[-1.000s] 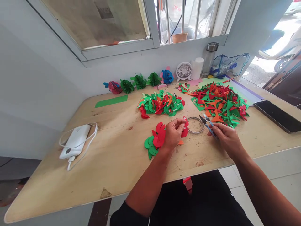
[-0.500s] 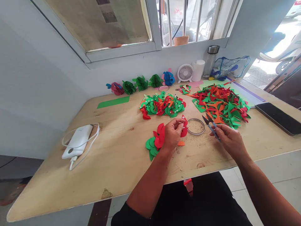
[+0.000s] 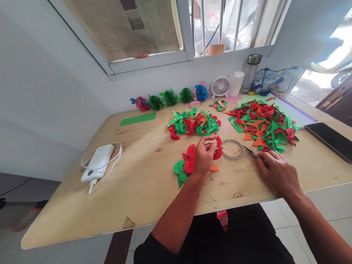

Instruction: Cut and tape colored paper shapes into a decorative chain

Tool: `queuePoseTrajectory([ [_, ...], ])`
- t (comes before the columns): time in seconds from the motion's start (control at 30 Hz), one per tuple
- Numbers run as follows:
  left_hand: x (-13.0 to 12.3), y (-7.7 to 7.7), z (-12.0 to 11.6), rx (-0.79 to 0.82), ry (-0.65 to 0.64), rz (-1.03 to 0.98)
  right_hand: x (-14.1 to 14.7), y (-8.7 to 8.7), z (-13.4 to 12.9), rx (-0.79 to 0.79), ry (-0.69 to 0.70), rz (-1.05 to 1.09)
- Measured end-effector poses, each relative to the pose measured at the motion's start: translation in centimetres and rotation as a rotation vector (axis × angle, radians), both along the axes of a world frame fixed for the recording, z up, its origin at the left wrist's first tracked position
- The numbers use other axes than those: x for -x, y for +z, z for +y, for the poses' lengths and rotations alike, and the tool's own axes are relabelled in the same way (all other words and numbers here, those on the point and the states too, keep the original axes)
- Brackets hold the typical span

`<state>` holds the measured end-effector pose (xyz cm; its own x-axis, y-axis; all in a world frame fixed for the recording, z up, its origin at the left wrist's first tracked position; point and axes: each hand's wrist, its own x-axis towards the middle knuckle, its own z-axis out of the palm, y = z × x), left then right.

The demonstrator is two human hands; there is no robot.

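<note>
My left hand (image 3: 205, 156) is closed, with thumb and finger pinching a curved red paper cutout (image 3: 218, 153) that carries small white pieces. Under and beside that wrist lie a few red paper cutouts (image 3: 189, 167) and green paper cutouts (image 3: 180, 171). An orange scrap (image 3: 215, 168) sits just below the fingers. On the table to the right, my right hand (image 3: 279, 172) is closed over the handles of thread snips (image 3: 250, 151), palm down. Their dark blades point left and look nearly together. Between both hands lies a roll of narrow tape (image 3: 232, 149).
Beyond the hands are a heap of taped cutouts (image 3: 194, 123) and a larger heap of paper offcuts (image 3: 264, 124). A phone (image 3: 330, 139) lies at right, a power bank (image 3: 98, 162) with cable at left. Folded paper figures (image 3: 168, 98), a fan (image 3: 220, 87) and a bottle (image 3: 250, 73) line the wall.
My right hand has lowered the snips to the table and turned palm down; the blades have come closer together. My left hand keeps its pinch on the red cutout. The view has shifted slightly.
</note>
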<state>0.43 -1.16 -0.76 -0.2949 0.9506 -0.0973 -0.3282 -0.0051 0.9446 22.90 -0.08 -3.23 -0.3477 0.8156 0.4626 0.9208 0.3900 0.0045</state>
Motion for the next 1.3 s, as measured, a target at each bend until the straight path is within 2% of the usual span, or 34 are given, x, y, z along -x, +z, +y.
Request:
queuePoseTrajectory([
  [0.17, 0.0, -0.2, 0.1, 0.007, 0.01, -0.012, -0.1, 0.0, -0.2, 0.037, 0.073, 0.04],
  [0.3, 0.0, -0.3, 0.1, 0.01, -0.008, -0.004, 0.5, 1.0, 0.0, 0.077, 0.103, 0.177],
  [0.43, 0.0, -0.4, 0.1, -0.003, -0.042, -0.016, 2.8, 2.6, 0.2, 0.305, 0.21, 0.434],
  [0.53, 0.0, -0.3, 0.1, -0.006, -0.042, -0.022, 5.2, 3.4, 0.3, 0.445, 0.24, 0.54],
  [0.7, -0.1, 0.2, 0.0, -0.022, -0.012, -0.075, 8.3, 3.2, 0.6, 0.599, 0.284, 0.632],
  [0.93, 0.0, 0.5, -0.1, -0.045, -0.044, -0.128, 9.7, 2.6, 1.7, 0.775, 0.317, 0.88],
  [1.1, 0.3, 0.1, 0.2, -0.036, -0.056, -0.054, 9.7, 3.6, 2.2, 0.754, 0.249, 0.959],
  [1.2, 0.3, 0.2, 0.1, -0.007, -0.112, 0.056, 9.5, 4.3, 2.3, 0.684, 0.202, 0.923],
  [1.3, 0.3, 0.2, 0.1, 0.005, -0.146, 0.091, 8.9, 4.4, 2.7, 0.656, 0.212, 0.866],
])
